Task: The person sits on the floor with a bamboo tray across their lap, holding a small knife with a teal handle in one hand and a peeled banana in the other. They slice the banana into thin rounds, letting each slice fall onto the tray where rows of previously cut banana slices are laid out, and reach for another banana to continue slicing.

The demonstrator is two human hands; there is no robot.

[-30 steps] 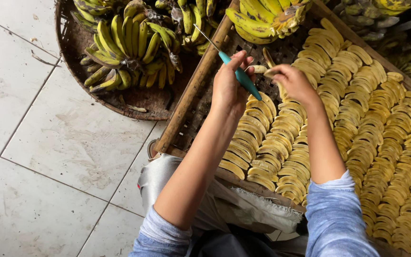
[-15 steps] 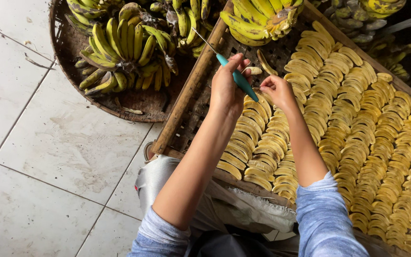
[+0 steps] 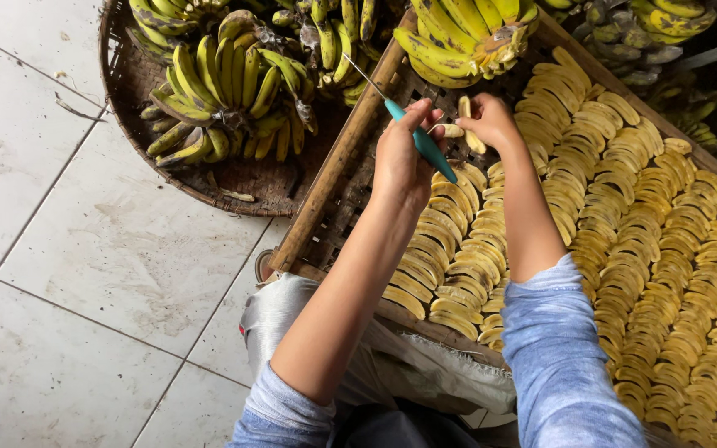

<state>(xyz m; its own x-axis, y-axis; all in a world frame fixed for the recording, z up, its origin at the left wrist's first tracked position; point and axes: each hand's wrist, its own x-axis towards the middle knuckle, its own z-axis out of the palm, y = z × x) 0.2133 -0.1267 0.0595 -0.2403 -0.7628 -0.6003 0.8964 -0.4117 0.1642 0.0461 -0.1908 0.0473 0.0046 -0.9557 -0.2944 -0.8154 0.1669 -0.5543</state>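
White tiled floor [image 3: 60,249] with grey grout lines, round woven basket [image 3: 139,91] of yellow-green banana bunches [image 3: 230,87] resting on it, wooden-framed lattice tray [image 3: 325,191] beside the basket, rows of peeled banana slices [image 3: 649,249] across the tray

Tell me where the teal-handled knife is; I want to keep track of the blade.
In the head view the teal-handled knife is in the left hand, above the tray's left rail, its blade pointing up-left toward the banana bunches.
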